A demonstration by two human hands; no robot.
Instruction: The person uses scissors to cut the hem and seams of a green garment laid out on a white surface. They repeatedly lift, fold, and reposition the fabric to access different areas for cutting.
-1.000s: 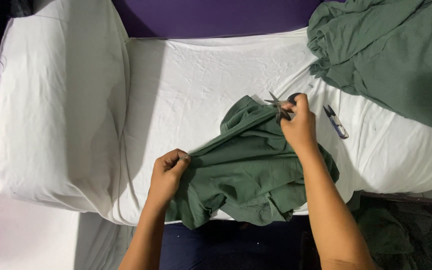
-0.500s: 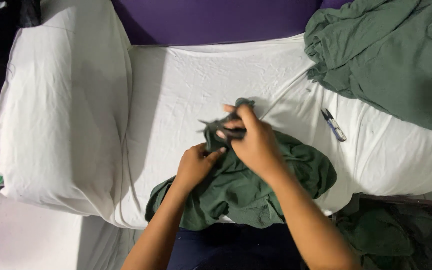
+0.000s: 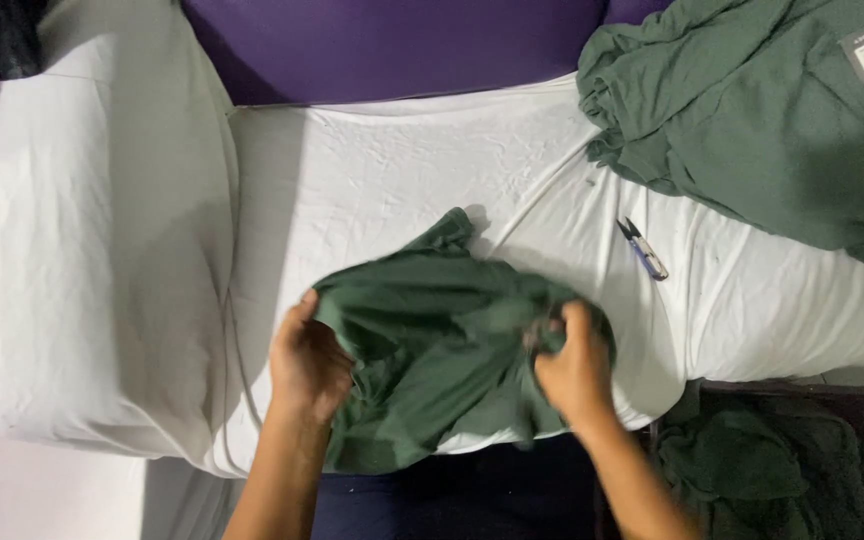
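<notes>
Gripping the dark green garment (image 3: 442, 340) at its left edge, your left hand (image 3: 307, 365) is closed on the cloth; your right hand (image 3: 577, 370), which held the thread snips (image 3: 642, 248) a moment ago, now pinches the fabric, perhaps a seam. The snips lie apart on the white sheet (image 3: 382, 180), beside the green pile (image 3: 752, 120).

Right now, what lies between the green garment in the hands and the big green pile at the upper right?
In the head view, small thread snips lie on the white sheet between the green garment and the green pile.
</notes>
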